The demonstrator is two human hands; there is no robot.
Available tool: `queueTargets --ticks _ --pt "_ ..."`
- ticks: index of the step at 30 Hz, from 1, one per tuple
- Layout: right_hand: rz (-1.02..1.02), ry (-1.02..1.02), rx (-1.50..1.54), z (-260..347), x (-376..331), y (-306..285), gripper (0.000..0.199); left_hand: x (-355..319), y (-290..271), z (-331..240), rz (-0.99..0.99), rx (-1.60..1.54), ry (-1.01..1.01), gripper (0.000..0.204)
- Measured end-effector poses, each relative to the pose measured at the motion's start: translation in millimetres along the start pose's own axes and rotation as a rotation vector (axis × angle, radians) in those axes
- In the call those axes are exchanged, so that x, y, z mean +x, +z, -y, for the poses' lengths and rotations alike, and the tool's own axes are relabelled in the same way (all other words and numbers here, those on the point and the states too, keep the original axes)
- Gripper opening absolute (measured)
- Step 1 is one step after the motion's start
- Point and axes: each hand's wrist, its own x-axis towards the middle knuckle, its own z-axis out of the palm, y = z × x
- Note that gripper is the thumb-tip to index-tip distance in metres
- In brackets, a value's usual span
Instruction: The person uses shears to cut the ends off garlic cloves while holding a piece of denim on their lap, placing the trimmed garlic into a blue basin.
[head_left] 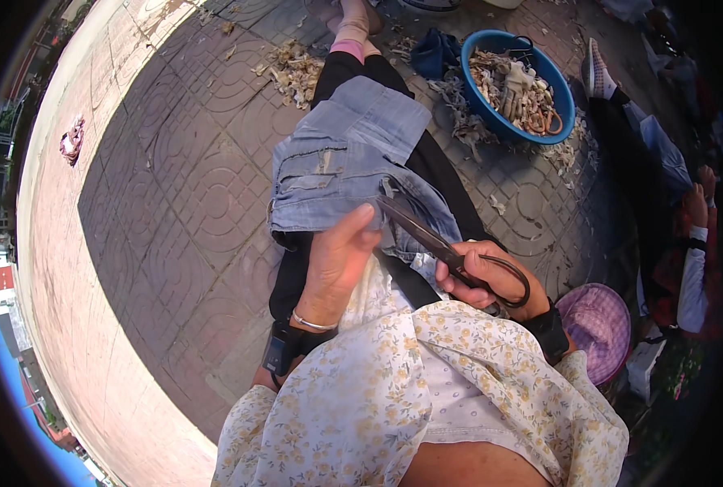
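A faded blue denim garment, with a pocket and a worn patch, lies spread over my lap. My left hand is closed at its near edge, thumb uppermost and fingers curled against the cloth. Large dark scissors are in my right hand, which is wrapped round their looped handles. Their blades point up and left, the tips close to the denim just beyond my left thumb. Part of the cloth near my left fingers is hidden.
A blue basin at the far right holds pale scraps, gloves and orange-handled scissors. A scrap pile lies on the paving beyond my lap. A pink checked hat is at my right. Another person's hands show at the right edge.
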Motion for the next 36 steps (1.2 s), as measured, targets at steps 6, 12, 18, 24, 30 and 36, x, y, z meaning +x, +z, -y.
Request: queueTargets --ticks 6,12,18,24,30,36 --pt "-0.001 -0.006 0.030 -2.7 0.8 0.8 0.056 -1.1 0.4 2.4 0.009 0.004 0.017 0.006" --pt "-0.177 -0.256 -0.180 -15.7 23.5 14.9 0.047 -6.1 12.3 1.1 0.032 0.088 0.051 0.010" --pt "-0.172 -0.332 -0.089 16.0 48.6 7.6 0.045 -3.8 8.3 -4.8 0.053 0.052 0.053 0.015" --pt "-0.042 -0.161 -0.113 0.9 32.8 10.5 0.044 -4.5 11.8 2.2 -0.008 0.131 0.070 0.019" --pt "-0.069 -0.097 -0.033 -5.1 21.3 1.9 0.045 4.4 -4.9 10.6 -0.007 0.287 -0.008 0.014" --pt "-0.067 -0.029 -0.097 -2.9 3.6 1.7 0.046 -0.6 10.1 3.6 -0.091 0.199 -0.040 0.006"
